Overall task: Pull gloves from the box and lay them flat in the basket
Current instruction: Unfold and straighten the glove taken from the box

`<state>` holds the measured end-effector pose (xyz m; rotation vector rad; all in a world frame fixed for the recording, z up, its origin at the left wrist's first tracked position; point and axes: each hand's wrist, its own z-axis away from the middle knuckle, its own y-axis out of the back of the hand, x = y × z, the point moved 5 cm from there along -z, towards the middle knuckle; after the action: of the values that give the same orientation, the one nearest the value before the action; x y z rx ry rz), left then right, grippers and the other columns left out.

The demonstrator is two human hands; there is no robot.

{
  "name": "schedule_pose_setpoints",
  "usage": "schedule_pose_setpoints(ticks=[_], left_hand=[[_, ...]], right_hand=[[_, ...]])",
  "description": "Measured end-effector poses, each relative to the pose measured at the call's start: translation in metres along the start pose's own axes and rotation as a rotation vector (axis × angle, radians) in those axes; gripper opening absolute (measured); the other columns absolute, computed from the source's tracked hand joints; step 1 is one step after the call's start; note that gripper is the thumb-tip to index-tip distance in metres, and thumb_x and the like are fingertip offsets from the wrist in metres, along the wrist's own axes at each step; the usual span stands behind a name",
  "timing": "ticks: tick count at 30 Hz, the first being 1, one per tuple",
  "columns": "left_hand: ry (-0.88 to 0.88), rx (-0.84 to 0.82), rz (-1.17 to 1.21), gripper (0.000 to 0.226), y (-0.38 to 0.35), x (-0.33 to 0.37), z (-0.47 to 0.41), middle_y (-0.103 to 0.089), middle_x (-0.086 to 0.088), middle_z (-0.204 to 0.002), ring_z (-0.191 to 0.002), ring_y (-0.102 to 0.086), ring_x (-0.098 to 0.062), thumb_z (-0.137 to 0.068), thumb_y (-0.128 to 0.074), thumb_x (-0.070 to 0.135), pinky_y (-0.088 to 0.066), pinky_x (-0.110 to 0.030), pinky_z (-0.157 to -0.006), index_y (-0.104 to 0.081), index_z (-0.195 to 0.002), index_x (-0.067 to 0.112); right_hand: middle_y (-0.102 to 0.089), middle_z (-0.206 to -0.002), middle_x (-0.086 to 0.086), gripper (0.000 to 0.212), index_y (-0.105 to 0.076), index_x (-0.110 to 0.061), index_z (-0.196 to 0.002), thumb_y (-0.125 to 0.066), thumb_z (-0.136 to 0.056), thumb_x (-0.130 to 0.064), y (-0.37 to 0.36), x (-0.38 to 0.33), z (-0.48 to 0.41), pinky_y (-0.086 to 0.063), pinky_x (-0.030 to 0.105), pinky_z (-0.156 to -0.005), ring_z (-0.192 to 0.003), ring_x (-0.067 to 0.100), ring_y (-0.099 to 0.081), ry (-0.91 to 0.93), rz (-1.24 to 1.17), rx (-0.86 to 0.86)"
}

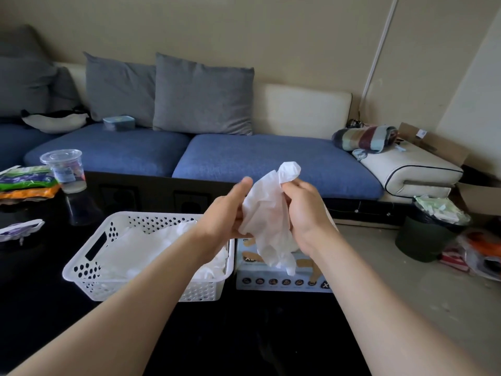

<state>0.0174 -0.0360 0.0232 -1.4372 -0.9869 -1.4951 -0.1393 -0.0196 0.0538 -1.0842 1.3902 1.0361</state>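
**One glove held up between both hands**

In the middle of the frame we see a crumpled white glove (267, 213) held in the air between the two hands. The left hand (225, 213) grips its left edge, fingers curled behind the material and thumb pointing up. The right hand (305, 210) pinches the upper right part, where a rounded end of the glove sticks up above the fingers. The lower end hangs loose in front of the glove box (284, 280); we cannot tell whether it touches the box.

The box lies on the dark tabletop (40, 294) at lower centre, just beside the right wall of the white perforated basket (81, 263). Inside the basket we see more white gloves (151, 248), partly hidden by the left forearm.

At the left edge a lidded clear plastic cup (65, 169) stands next to a stack of colourful packets (27, 183). Behind the tabletop runs a blue sofa (271, 156) with grey cushions (203, 96) along its back. At the right of the frame a dark bin (423, 240) stands on the floor.
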Motion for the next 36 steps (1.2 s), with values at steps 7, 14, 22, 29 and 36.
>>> schedule_pose_setpoints(ticks=[7,14,22,29,36], left_hand=[[-0.078,0.214,0.109,0.033,0.019,0.012,0.009,-0.07,-0.005,-0.074,-0.066,-0.067,-0.017,-0.103,-0.066,0.031,-0.055,-0.027,-0.062,-0.071,-0.088,0.002],[-0.127,0.163,0.1,0.031,0.027,0.021,0.023,-0.079,-0.019,-0.105,-0.097,-0.077,-0.034,-0.095,-0.077,0.03,-0.062,-0.045,-0.087,-0.076,-0.108,0.002],[-0.059,0.047,0.169,0.033,0.038,0.025,0.034,-0.069,-0.01,-0.082,-0.073,-0.067,-0.022,-0.091,-0.078,0.043,-0.055,-0.034,-0.068,-0.069,-0.08,0.013],[0.077,0.338,-0.148,0.054,0.074,0.005,0.031,-0.061,-0.007,-0.088,-0.079,-0.062,-0.023,-0.1,-0.054,0.06,-0.059,-0.041,-0.074,-0.066,-0.095,0.007],[0.102,0.485,-0.404,0.041,0.109,0.002,0.042,-0.05,-0.007,-0.085,-0.077,-0.05,-0.025,-0.109,-0.041,0.047,-0.047,-0.031,-0.059,-0.049,-0.088,0.012]], right_hand=[[-0.079,-0.103,0.023,0.052,-0.076,-0.008,-0.09,-0.043,-0.099,-0.048,-0.009,0.017,0.0,-0.055,0.05,-0.088,-0.089,0.038,-0.069,-0.241,-0.194,-0.033],[-0.08,-0.105,0.005,0.02,-0.084,-0.022,-0.103,-0.067,-0.092,-0.026,-0.014,-0.001,0.002,-0.059,0.041,-0.093,-0.104,0.024,-0.074,0.031,0.121,-0.137],[-0.043,-0.074,0.014,0.021,-0.057,-0.007,-0.079,-0.065,-0.07,-0.024,-0.023,0.01,0.008,-0.033,0.028,-0.055,-0.059,0.025,-0.042,-0.07,0.061,-0.407],[-0.063,-0.083,0.011,0.017,-0.065,-0.011,-0.073,-0.068,-0.087,-0.021,-0.029,0.028,0.0,-0.043,0.041,-0.074,-0.079,0.029,-0.06,-0.135,0.221,-0.372],[-0.08,-0.098,0.002,0.011,-0.078,-0.022,-0.098,-0.073,-0.097,-0.032,-0.069,0.032,0.001,-0.062,0.046,-0.088,-0.094,0.025,-0.077,-0.01,0.47,-0.281]])
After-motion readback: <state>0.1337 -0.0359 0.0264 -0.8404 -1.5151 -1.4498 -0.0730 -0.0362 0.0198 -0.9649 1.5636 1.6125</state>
